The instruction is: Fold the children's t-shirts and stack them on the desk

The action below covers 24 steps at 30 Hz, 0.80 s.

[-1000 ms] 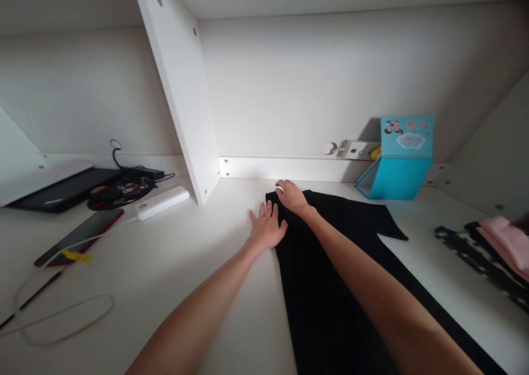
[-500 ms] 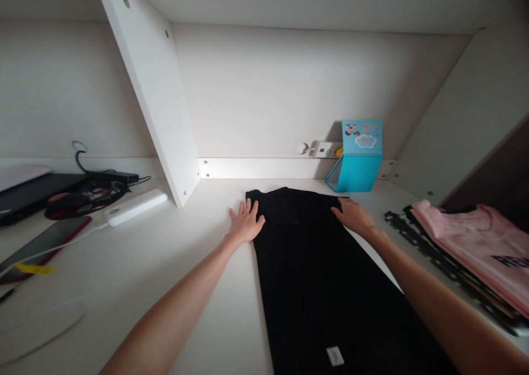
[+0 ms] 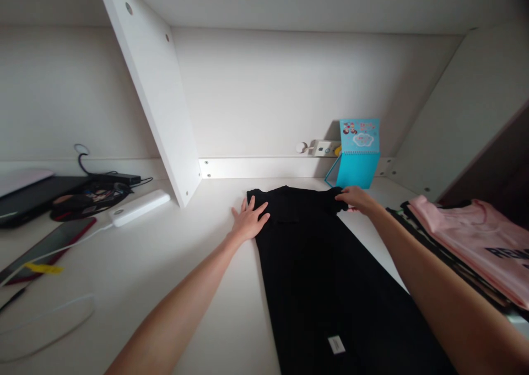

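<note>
A black garment (image 3: 326, 276), folded into a long strip, lies on the white desktop and runs off the bottom of the view. Low on it shows a small white label (image 3: 336, 344). My left hand (image 3: 248, 219) rests with spread fingers on the far left corner of the cloth, partly on the desktop. At the far right corner, my right hand (image 3: 356, 199) pinches the black fabric between thumb and fingers, and the cloth there is bunched and slightly raised. Some of the right fingers are hidden beneath the fabric.
Behind my right hand stands a blue desk calendar (image 3: 359, 168) beside a wall socket (image 3: 324, 148). Folded clothes, a pink shirt (image 3: 475, 237) on top, are stacked at right. Left are a phone (image 3: 53, 248), a white power strip (image 3: 140, 207), cables and an upright panel (image 3: 152, 99).
My right hand, earlier lying on the garment's far right edge, has moved slightly outward and gripped that corner, bunching it up. My left hand stays flat in nearly the same place.
</note>
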Each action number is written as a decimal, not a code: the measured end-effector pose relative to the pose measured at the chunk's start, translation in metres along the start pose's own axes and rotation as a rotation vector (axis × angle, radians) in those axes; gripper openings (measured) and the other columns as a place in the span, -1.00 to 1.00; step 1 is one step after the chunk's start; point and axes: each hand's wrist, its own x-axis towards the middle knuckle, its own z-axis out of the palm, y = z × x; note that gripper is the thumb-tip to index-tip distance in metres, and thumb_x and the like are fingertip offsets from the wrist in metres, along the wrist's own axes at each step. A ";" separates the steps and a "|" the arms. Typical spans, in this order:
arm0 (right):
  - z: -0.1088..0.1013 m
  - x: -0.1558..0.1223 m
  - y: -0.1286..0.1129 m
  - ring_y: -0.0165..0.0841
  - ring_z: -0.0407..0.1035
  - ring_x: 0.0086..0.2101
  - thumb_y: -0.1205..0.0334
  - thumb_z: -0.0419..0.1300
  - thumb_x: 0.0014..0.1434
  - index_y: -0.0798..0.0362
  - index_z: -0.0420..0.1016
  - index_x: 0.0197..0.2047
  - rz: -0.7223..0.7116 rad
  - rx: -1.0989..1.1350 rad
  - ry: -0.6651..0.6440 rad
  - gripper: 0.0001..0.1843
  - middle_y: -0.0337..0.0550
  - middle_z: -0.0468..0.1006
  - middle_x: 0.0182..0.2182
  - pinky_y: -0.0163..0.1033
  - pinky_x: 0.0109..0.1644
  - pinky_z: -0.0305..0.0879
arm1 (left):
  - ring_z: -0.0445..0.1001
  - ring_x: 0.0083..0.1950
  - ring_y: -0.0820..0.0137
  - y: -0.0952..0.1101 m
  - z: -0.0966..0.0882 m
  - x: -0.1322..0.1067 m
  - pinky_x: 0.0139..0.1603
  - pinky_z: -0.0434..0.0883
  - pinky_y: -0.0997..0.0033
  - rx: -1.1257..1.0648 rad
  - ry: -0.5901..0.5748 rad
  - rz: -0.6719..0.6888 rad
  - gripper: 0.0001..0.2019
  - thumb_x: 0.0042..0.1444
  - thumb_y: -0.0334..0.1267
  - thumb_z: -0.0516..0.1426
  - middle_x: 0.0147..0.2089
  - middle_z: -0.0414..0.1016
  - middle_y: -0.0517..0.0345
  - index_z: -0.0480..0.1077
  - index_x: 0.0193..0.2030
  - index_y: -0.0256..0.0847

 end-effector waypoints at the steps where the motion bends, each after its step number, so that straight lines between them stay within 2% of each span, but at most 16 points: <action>1: -0.006 -0.002 -0.012 -0.53 0.32 -0.47 0.10 0.04 0.20 0.12 0.39 -0.27 -0.004 -0.029 -0.024 -0.75 -0.22 0.45 -0.40 -0.34 -0.38 0.33 | -0.35 0.34 0.00 0.000 0.000 0.000 0.09 -0.19 -0.41 -0.002 0.005 0.008 -0.50 0.19 0.14 -0.27 0.37 -0.25 0.12 -0.04 0.26 0.19; 5: -0.019 -0.023 -0.074 -0.41 0.35 -0.33 0.15 0.09 0.15 0.15 0.38 -0.22 -0.127 -0.135 0.023 -0.77 -0.17 0.44 -0.32 -0.25 -0.28 0.30 | -0.34 0.34 0.01 0.000 0.000 0.000 0.09 -0.16 -0.40 0.001 0.020 0.024 -0.51 0.21 0.10 -0.25 0.36 -0.20 0.13 -0.06 0.27 0.15; 8: -0.004 -0.052 -0.126 -0.29 0.34 -0.23 0.28 0.10 0.09 0.17 0.36 -0.18 -0.240 -0.185 0.075 -0.79 -0.02 0.44 -0.24 -0.20 -0.23 0.25 | -0.30 0.34 0.01 0.000 0.000 0.000 0.09 -0.14 -0.40 0.017 0.027 0.018 -0.51 0.21 0.09 -0.24 0.36 -0.17 0.11 -0.05 0.27 0.14; 10: 0.011 -0.073 -0.154 -0.26 0.33 -0.20 0.34 0.10 0.06 0.14 0.35 -0.17 -0.343 -0.191 0.069 -0.77 0.03 0.44 -0.21 -0.24 -0.24 0.21 | -0.26 0.33 0.00 -0.001 0.001 0.001 0.09 -0.12 -0.39 0.030 0.030 0.008 -0.51 0.20 0.07 -0.23 0.35 -0.14 0.09 -0.03 0.26 0.11; 13: 0.022 -0.096 -0.174 -0.34 0.35 -0.26 0.26 0.12 0.03 0.03 0.34 -0.18 -0.502 -0.168 0.006 -0.77 -0.14 0.48 -0.28 -0.34 -0.30 0.17 | -0.22 0.33 0.02 -0.004 0.004 0.003 0.11 -0.11 -0.36 0.039 0.026 -0.005 -0.52 0.21 0.03 -0.22 0.34 -0.11 0.08 0.00 0.26 0.06; 15: 0.013 -0.103 -0.166 -0.39 0.36 -0.33 0.17 0.09 0.07 -0.01 0.33 -0.20 -0.547 -0.149 -0.020 -0.80 -0.23 0.49 -0.36 -0.36 -0.32 0.16 | -0.20 0.33 0.04 -0.005 0.005 0.004 0.11 -0.12 -0.35 0.038 0.030 -0.007 -0.53 0.21 0.00 -0.22 0.34 -0.09 0.08 0.02 0.25 0.04; 17: -0.004 -0.106 -0.140 -0.40 0.36 -0.36 0.13 0.04 0.12 0.00 0.33 -0.21 -0.540 -0.143 -0.022 -0.81 -0.23 0.49 -0.39 -0.35 -0.30 0.17 | -0.20 0.33 0.06 -0.004 0.005 0.004 0.11 -0.13 -0.36 0.024 0.036 -0.005 -0.54 0.22 -0.03 -0.22 0.34 -0.08 0.09 0.06 0.23 0.03; 21: -0.036 -0.127 -0.054 -0.37 0.36 -0.38 0.08 0.00 0.15 0.03 0.37 -0.31 -0.516 -0.165 -0.117 -0.77 -0.18 0.48 -0.41 -0.31 -0.28 0.20 | -0.18 0.33 0.10 -0.002 0.001 0.005 0.13 -0.19 -0.35 -0.056 0.005 -0.041 -0.57 0.23 -0.03 -0.25 0.33 -0.06 0.15 0.15 0.18 0.06; 24: -0.035 -0.169 0.010 -0.35 0.38 -0.36 -0.07 -0.02 0.15 -0.01 0.36 -0.31 -0.496 -0.150 -0.245 -0.67 -0.19 0.48 -0.38 -0.27 -0.24 0.24 | -0.17 0.33 0.10 -0.002 -0.004 0.008 0.14 -0.24 -0.34 -0.123 -0.026 -0.093 -0.53 0.19 0.10 -0.27 0.32 -0.03 0.19 0.22 0.12 0.11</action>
